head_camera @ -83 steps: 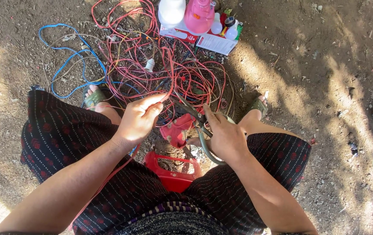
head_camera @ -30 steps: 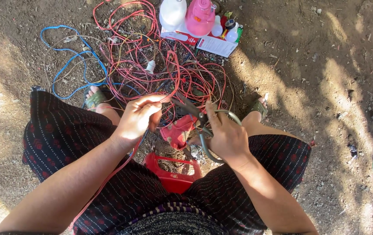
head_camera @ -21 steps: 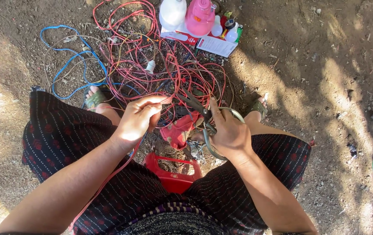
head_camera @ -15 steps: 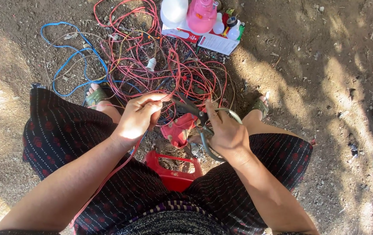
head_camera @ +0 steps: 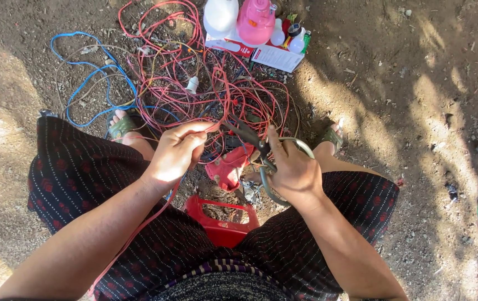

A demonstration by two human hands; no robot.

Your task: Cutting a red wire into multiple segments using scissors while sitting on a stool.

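Left hand (head_camera: 175, 156) pinches red wire (head_camera: 208, 127) taut above tangled wire pile (head_camera: 194, 89) on ground. Right hand (head_camera: 294, 173) closed round shears (head_camera: 258, 147), blades at wire. Risk: blade near left fingers; tangle may snag, jerking wire off cut.

Wire tangle (head_camera: 194, 95) on the ground (head_camera: 417, 111), ahead of the seated person's knees. Bottles (head_camera: 239, 19) on a box (head_camera: 272, 56) beyond it. Stool (head_camera: 222, 220) between the legs. Left hand (head_camera: 175, 153) left of right hand (head_camera: 294, 173), both above the tangle's near edge.
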